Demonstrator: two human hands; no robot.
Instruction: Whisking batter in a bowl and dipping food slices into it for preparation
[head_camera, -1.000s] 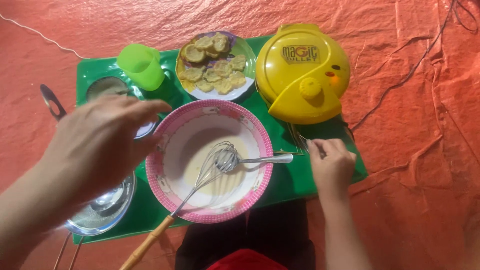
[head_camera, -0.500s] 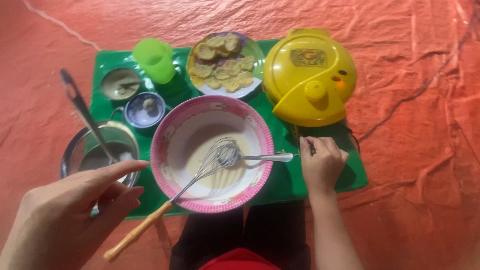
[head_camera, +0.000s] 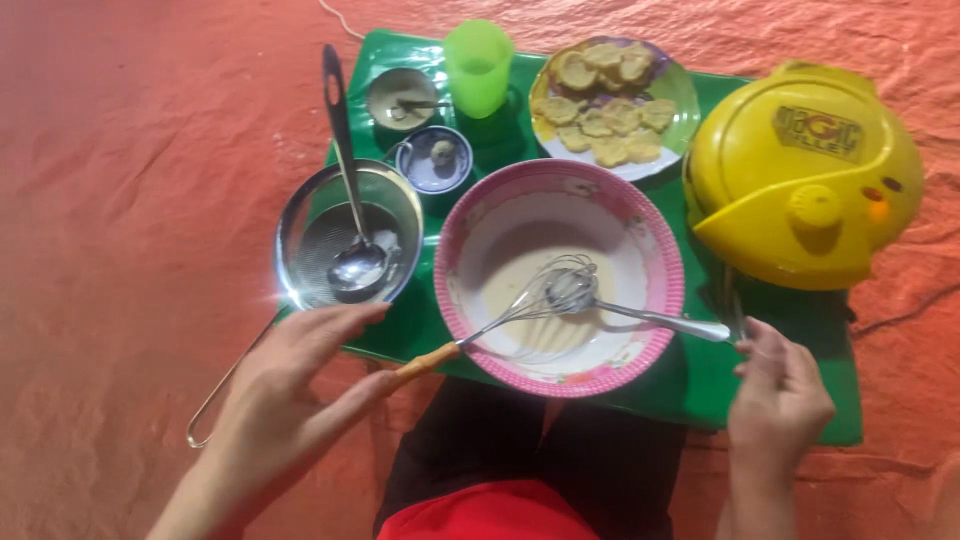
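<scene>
The left hand (head_camera: 290, 395), fingers spread and holding nothing, hovers by the whisk (head_camera: 520, 310) handle. The right hand (head_camera: 778, 392) pinches the spoon (head_camera: 640, 315) in the batter bowl (head_camera: 640, 235); mixing seems underway.

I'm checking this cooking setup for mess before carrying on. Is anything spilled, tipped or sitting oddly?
Nothing looks spilled. The pink bowl sits upright with batter inside, whisk and spoon resting in it. The one untidy spot: the sieve overhangs the green tray's left edge, its handle trailing onto the orange cloth.
</scene>
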